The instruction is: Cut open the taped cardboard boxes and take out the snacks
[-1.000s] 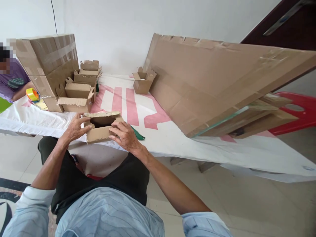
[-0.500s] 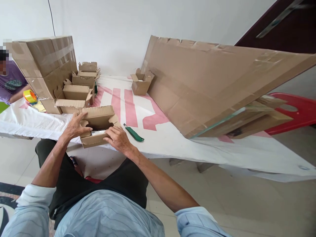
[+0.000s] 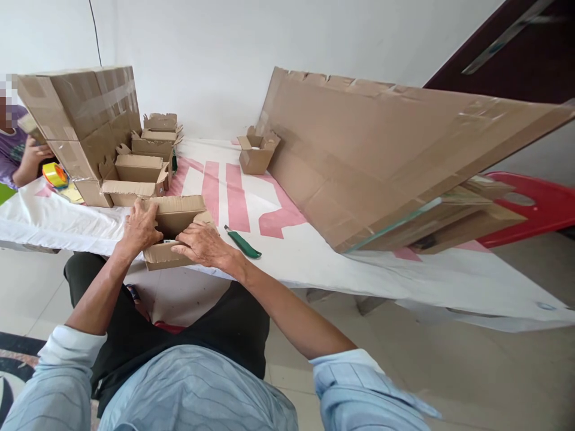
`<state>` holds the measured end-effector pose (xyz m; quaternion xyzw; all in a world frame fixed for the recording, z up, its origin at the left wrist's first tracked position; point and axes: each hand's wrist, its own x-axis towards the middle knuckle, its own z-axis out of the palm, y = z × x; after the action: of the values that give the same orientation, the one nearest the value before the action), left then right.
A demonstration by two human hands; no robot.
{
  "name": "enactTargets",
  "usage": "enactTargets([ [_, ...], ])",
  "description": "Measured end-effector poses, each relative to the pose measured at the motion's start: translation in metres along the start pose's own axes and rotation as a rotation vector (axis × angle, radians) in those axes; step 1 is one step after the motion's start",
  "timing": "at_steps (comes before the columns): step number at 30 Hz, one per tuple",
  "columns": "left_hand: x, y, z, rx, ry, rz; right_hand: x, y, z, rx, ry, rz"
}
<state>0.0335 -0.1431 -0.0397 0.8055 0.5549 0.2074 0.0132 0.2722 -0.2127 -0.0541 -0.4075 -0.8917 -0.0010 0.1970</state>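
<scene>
In front of me a small open cardboard box (image 3: 165,257) stands at the table's near edge, its back flap raised and its front flap folded toward me. My left hand (image 3: 141,227) grips the left end of the box, thumb inside the opening. Curled over the right end is my right hand (image 3: 202,242), its fingers reaching into the opening. Between the hands a sliver of something white with dark print shows inside the box; the rest is hidden. A green-handled utility knife (image 3: 244,244) lies on the cloth just right of my right hand.
Several open small boxes (image 3: 135,190) stand beside a stack of taped cartons (image 3: 92,108) at the left. A yellow tape roll (image 3: 54,174) and a person (image 3: 31,158) holding something are beyond. Another small box (image 3: 256,157) and a large cardboard sheet (image 3: 381,155) stand at right.
The box's back flap has swung up, showing the white item inside. Both my hands have shifted inward over the opening. The co-worker's hand has risen with an object in it.
</scene>
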Motion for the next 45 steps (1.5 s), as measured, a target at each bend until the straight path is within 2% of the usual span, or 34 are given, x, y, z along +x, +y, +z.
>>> enactTargets([
  [2, -0.001, 0.008, -0.009, 0.063, 0.023, 0.119, 0.006, -0.003, -0.006, -0.033, -0.083, 0.027],
  [4, 0.001, 0.013, -0.017, 0.101, -0.018, 0.275, 0.01, -0.005, -0.015, -0.086, -0.194, 0.06],
  [7, 0.005, 0.015, -0.023, 0.135, -0.188, 0.489, 0.012, -0.005, -0.029, -0.191, -0.347, 0.095],
  [9, 0.007, 0.014, -0.023, 0.177, -0.296, 0.535, 0.01, -0.002, -0.037, -0.252, -0.384, 0.097],
  [12, 0.006, 0.014, -0.023, 0.263, -0.361, 0.495, 0.005, 0.004, -0.045, -0.284, -0.352, 0.056],
  [15, 0.002, 0.018, -0.03, 0.319, -0.307, 0.448, -0.005, 0.014, -0.051, -0.275, -0.232, 0.057],
  [20, -0.009, 0.016, -0.05, 0.348, -0.123, 0.348, -0.028, 0.041, -0.058, -0.202, -0.034, 0.231],
  [24, -0.021, -0.003, -0.056, 0.355, -0.09, 0.247, -0.044, 0.057, -0.037, -0.002, 0.049, 0.375],
  [27, -0.031, -0.019, -0.048, 0.268, -0.101, 0.186, -0.05, 0.063, -0.013, 0.225, 0.146, 0.457],
  [30, -0.036, -0.034, -0.032, 0.057, -0.105, 0.117, -0.048, 0.064, 0.0, 0.352, 0.197, 0.535],
  [34, -0.038, -0.044, -0.01, -0.257, -0.142, 0.074, -0.035, 0.062, -0.01, 0.215, 0.129, 0.562],
  [40, -0.049, -0.044, 0.003, -0.388, -0.076, 0.029, -0.007, 0.052, -0.029, -0.018, -0.082, 0.54],
  [42, -0.056, -0.043, 0.005, -0.419, -0.055, 0.041, -0.005, 0.053, -0.026, -0.014, -0.045, 0.563],
  [45, -0.067, -0.043, 0.009, -0.474, -0.01, 0.073, -0.012, 0.061, -0.015, 0.16, 0.165, 0.658],
])
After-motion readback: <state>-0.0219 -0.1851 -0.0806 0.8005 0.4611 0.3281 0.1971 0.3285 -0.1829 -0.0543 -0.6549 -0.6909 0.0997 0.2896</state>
